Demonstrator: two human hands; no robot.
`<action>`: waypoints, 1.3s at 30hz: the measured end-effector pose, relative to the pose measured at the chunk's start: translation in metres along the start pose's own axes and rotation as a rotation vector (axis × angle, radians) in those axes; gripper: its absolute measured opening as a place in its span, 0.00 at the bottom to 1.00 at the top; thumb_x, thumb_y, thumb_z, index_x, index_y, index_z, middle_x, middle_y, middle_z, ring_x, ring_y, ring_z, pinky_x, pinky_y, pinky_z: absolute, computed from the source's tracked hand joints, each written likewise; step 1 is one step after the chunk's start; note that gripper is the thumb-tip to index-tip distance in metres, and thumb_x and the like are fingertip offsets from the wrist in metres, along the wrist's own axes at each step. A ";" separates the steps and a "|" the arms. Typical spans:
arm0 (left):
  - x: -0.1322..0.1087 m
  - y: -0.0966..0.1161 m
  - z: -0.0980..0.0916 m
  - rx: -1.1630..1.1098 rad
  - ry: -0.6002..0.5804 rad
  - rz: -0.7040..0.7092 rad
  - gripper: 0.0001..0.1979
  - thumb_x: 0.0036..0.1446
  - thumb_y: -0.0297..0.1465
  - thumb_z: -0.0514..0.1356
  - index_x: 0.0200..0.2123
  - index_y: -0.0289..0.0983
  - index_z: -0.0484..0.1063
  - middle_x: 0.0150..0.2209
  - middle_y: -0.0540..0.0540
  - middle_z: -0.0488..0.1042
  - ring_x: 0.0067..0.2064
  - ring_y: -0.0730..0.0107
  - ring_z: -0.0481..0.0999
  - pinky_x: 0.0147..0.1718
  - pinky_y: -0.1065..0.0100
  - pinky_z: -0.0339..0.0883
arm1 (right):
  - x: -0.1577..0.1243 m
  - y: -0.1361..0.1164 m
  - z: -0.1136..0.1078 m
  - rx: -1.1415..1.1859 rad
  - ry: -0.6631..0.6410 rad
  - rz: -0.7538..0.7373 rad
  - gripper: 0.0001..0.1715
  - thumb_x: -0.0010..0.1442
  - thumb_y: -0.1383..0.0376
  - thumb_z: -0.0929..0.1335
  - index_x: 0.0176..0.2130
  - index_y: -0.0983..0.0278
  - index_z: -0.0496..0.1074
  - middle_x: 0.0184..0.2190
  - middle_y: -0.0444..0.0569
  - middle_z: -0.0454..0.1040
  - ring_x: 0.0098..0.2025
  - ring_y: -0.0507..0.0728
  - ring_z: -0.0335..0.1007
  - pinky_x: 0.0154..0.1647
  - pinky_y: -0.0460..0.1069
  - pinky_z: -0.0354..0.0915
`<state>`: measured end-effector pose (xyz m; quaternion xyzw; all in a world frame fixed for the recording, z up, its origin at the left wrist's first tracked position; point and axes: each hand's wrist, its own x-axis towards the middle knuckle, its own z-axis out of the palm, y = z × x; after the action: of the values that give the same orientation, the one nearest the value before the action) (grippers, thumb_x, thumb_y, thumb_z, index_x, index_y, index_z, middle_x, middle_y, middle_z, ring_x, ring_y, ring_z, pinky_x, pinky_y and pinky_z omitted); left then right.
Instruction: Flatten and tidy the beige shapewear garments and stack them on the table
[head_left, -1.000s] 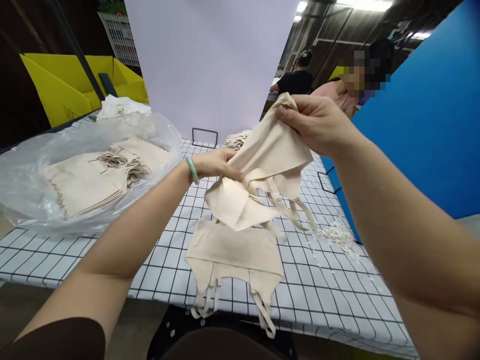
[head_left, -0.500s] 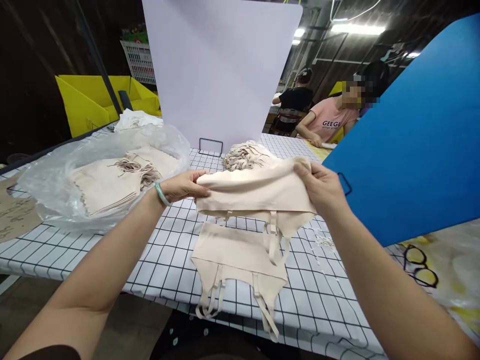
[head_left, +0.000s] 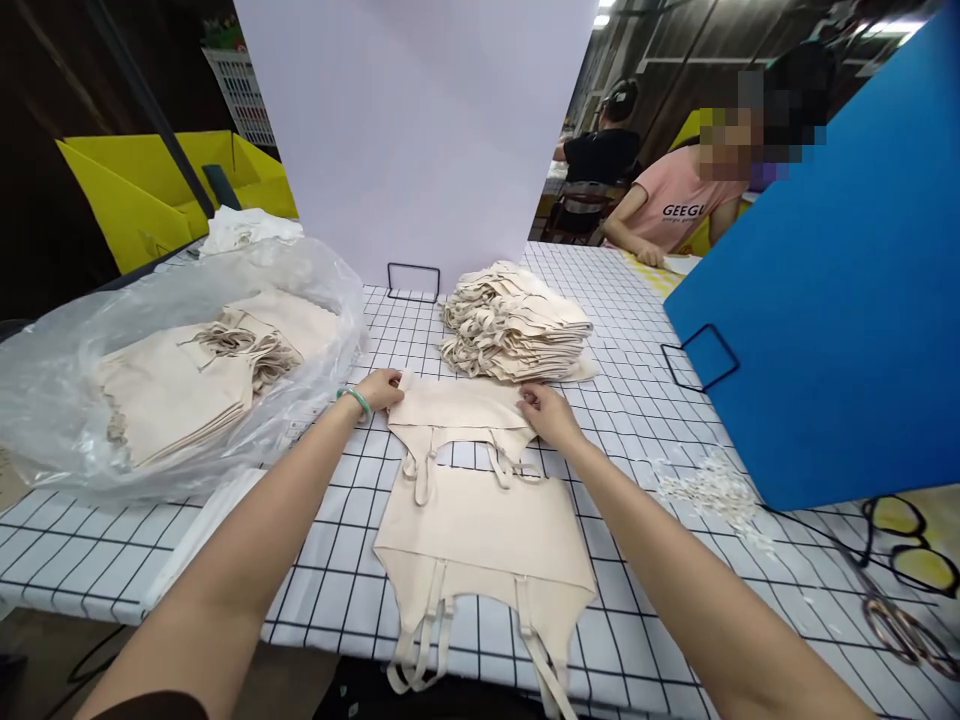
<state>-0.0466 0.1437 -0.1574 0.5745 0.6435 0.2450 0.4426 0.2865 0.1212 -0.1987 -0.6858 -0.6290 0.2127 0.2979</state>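
Head view showed both hands low on the checked counter (head_left: 637, 420), holding a folded beige garment (head_left: 459, 412) that lay flat at the middle of the cloth, straps trailing toward 6 o'clock. The left grip (head_left: 381, 388), a green bracelet (head_left: 358, 398) on its wrist, pinched the garment's top corner at 9 o'clock. The right grip (head_left: 546, 412) had its fingers drawn together on the opposite corner at 3 o'clock, pinching the edge there.

Just at 6 o'clock of it a second garment (head_left: 480, 530) lay spread out, its top edge touching the first one's straps and its own straps hanging over the counter's near edge. A stack of like pieces (head_left: 517, 325) sat close by at 12 o'clock, before a white board (head_left: 420, 130). A clear plastic bag (head_left: 172, 370) of more pieces lay at 9 o'clock. At 3 o'clock stood a blue board (head_left: 840, 280), with thread scraps (head_left: 712, 490) near its foot. A person in a pink shirt (head_left: 675, 205) sat beyond, at 1 o'clock.
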 end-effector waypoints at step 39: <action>-0.106 0.083 -0.037 -0.546 0.232 0.631 0.14 0.51 0.34 0.69 0.35 0.39 0.67 0.26 0.54 0.72 0.26 0.76 0.72 0.26 0.74 0.71 | -0.045 -0.095 -0.111 0.889 0.353 -0.344 0.15 0.53 0.55 0.76 0.38 0.58 0.74 0.30 0.42 0.77 0.34 0.55 0.75 0.38 0.53 0.73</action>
<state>-0.0403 0.0679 -0.0405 0.5736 0.3931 0.5925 0.4066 0.2850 0.0642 -0.0572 -0.4048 -0.5215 0.2885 0.6935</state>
